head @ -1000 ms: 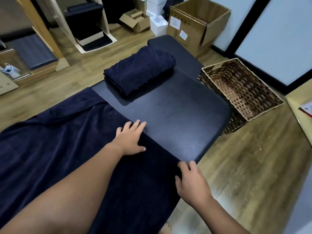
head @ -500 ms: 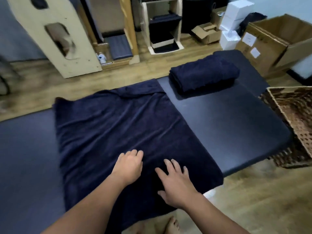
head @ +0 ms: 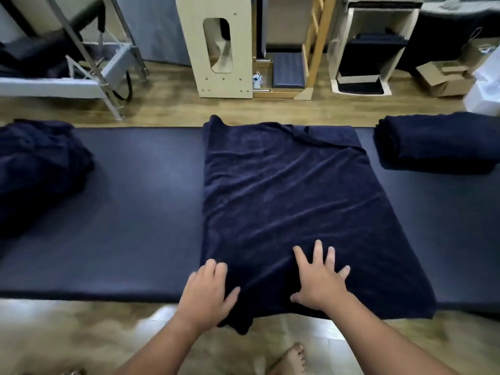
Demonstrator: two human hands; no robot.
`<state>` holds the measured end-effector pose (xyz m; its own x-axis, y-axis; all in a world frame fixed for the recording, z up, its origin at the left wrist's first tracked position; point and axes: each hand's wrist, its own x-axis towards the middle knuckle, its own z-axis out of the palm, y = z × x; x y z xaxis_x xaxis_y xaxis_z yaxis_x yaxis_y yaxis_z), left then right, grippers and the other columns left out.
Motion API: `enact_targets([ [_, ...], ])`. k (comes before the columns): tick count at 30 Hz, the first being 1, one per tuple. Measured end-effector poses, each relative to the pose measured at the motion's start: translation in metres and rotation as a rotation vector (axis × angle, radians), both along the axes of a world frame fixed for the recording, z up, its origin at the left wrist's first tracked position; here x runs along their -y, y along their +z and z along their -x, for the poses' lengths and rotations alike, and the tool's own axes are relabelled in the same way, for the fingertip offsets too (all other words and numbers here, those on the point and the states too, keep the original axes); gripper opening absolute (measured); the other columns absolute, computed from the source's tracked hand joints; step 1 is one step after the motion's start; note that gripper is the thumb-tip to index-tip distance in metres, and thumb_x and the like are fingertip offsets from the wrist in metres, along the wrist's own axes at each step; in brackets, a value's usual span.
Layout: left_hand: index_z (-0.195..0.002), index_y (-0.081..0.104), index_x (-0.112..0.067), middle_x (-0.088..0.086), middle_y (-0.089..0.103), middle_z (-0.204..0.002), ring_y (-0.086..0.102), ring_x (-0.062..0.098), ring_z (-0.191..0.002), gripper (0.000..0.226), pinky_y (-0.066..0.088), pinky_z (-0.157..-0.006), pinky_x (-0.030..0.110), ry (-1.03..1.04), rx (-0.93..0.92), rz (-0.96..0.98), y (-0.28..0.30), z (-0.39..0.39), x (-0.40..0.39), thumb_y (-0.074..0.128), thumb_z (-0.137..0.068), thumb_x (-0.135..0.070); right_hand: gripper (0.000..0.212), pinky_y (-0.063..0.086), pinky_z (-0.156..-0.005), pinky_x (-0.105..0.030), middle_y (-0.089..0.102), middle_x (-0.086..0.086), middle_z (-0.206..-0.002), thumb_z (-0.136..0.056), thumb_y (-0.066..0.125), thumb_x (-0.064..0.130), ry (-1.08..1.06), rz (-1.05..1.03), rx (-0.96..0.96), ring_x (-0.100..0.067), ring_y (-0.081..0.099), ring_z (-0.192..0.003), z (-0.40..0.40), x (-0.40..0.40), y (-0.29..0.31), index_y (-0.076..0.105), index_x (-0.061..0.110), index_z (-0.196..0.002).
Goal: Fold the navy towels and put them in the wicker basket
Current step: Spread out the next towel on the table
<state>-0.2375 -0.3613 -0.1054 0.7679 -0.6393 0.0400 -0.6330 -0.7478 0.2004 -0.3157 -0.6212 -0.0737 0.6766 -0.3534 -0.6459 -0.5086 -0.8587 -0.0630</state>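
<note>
A navy towel (head: pixel 286 201) lies spread across the dark padded table (head: pixel 140 212), its near edge hanging over the table's front. My left hand (head: pixel 207 293) rests on the towel's near left corner, fingers fairly straight. My right hand (head: pixel 319 277) presses flat on the towel with fingers spread, just right of the left hand. A folded navy towel (head: pixel 435 143) sits at the table's right end. A crumpled pile of navy towels (head: pixel 38 169) lies at the left end. The wicker basket is out of view.
Beyond the table stand a wooden frame unit (head: pixel 224 47), a metal-framed apparatus (head: pixel 89 60), a white shelf stand (head: pixel 370 50) and an open cardboard box (head: pixel 443 77) on the wood floor. My bare foot (head: pixel 292 358) is below the table's front edge.
The view has swung left, so the basket has left the frame and the crumpled pile has come in. Both hands slid leftwards along the towel's near edge; the left now rests at its left corner.
</note>
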Motion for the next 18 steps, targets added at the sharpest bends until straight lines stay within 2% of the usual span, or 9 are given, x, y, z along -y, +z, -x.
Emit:
enact_targets([
  [3, -0.131, 0.045, -0.013, -0.002, 0.041, -0.110, 0.054, 0.020, -0.093, 0.090, 0.056, -0.076, 0.035, 0.204, -0.199, 0.046, -0.005, 0.022, -0.031, 0.063, -0.070, -0.077, 0.104, 0.019, -0.116, -0.067, -0.022, -0.016, -0.164, -0.085, 0.068, 0.024, 0.093, 0.058, 0.057, -0.045, -0.015, -0.151, 0.000, -0.029, 0.006, -0.005, 0.028, -0.158],
  [5, -0.141, 0.042, -0.007, 0.001, 0.043, -0.117, 0.054, 0.022, -0.101, 0.115, 0.058, -0.078, 0.037, 0.257, -0.248, 0.000, -0.010, 0.034, -0.042, 0.065, -0.058, -0.083, 0.101, 0.023, -0.116, -0.063, -0.020, -0.012, -0.165, -0.085, 0.067, 0.024, 0.190, 0.041, 0.118, -0.041, -0.013, -0.151, 0.006, -0.051, 0.006, -0.003, 0.032, -0.156],
  [6, -0.137, 0.045, -0.007, 0.001, 0.044, -0.113, 0.056, 0.024, -0.098, 0.115, 0.059, -0.074, 0.038, 0.263, -0.249, -0.028, -0.012, 0.038, -0.045, 0.066, -0.054, -0.082, 0.101, 0.023, -0.115, -0.064, -0.021, -0.009, -0.164, -0.086, 0.068, 0.030, 0.217, 0.017, 0.122, -0.040, -0.014, -0.151, 0.010, -0.063, 0.005, -0.005, 0.036, -0.156],
  [8, -0.118, 0.052, -0.012, 0.000, 0.044, -0.102, 0.059, 0.027, -0.092, 0.087, 0.056, -0.067, 0.040, 0.279, -0.267, -0.056, -0.015, 0.040, -0.048, 0.067, -0.056, -0.072, 0.105, 0.020, -0.113, -0.069, -0.025, -0.007, -0.164, -0.087, 0.069, 0.041, 0.224, -0.020, 0.097, -0.041, -0.018, -0.151, 0.018, -0.084, 0.001, -0.011, 0.039, -0.155],
  [10, -0.098, 0.051, -0.017, 0.001, 0.048, -0.097, 0.058, 0.031, -0.093, 0.051, 0.053, -0.074, 0.044, 0.289, -0.325, 0.004, -0.012, 0.037, -0.045, 0.070, -0.066, -0.052, 0.109, 0.018, -0.111, -0.072, -0.029, -0.007, -0.163, -0.086, 0.070, 0.042, 0.201, -0.016, 0.085, -0.041, -0.022, -0.150, 0.020, -0.094, -0.003, -0.015, 0.040, -0.154],
  [12, -0.090, 0.044, -0.021, 0.002, 0.054, -0.094, 0.056, 0.031, -0.092, 0.034, 0.050, -0.078, 0.045, 0.266, -0.387, 0.180, -0.009, 0.036, -0.041, 0.069, -0.073, -0.037, 0.110, 0.018, -0.110, -0.074, -0.029, -0.002, -0.163, -0.083, 0.073, 0.045, 0.156, -0.032, 0.103, -0.039, -0.023, -0.150, 0.019, -0.096, -0.005, -0.012, 0.044, -0.154],
  [14, -0.090, 0.040, -0.027, -0.004, 0.060, -0.089, 0.058, 0.025, -0.087, 0.032, 0.050, -0.077, 0.043, 0.332, -0.534, 0.411, 0.004, 0.039, -0.031, 0.069, -0.078, -0.032, 0.108, 0.018, -0.110, -0.075, -0.026, 0.002, -0.163, -0.080, 0.075, 0.050, 0.104, -0.091, 0.127, -0.036, -0.022, -0.151, 0.015, -0.093, -0.005, -0.005, 0.048, -0.152],
  [16, -0.096, 0.042, -0.031, -0.009, 0.064, -0.089, 0.061, 0.020, -0.085, 0.034, 0.051, -0.077, 0.041, 0.426, -0.590, 0.589, 0.010, 0.042, -0.024, 0.072, -0.080, -0.028, 0.106, 0.018, -0.109, -0.076, -0.024, 0.005, -0.163, -0.078, 0.076, 0.054, 0.078, -0.134, 0.132, -0.035, -0.021, -0.151, 0.013, -0.089, -0.003, 0.000, 0.050, -0.151],
  [18, -0.114, 0.048, -0.031, -0.008, 0.063, -0.103, 0.064, 0.022, -0.092, 0.047, 0.053, -0.079, 0.040, 0.366, -0.491, 0.561, 0.011, 0.045, -0.023, 0.075, -0.077, -0.021, 0.104, 0.019, -0.108, -0.076, -0.024, 0.006, -0.163, -0.078, 0.075, 0.055, 0.084, -0.149, 0.120, -0.034, -0.021, -0.151, 0.013, -0.087, -0.001, 0.001, 0.050, -0.151],
])
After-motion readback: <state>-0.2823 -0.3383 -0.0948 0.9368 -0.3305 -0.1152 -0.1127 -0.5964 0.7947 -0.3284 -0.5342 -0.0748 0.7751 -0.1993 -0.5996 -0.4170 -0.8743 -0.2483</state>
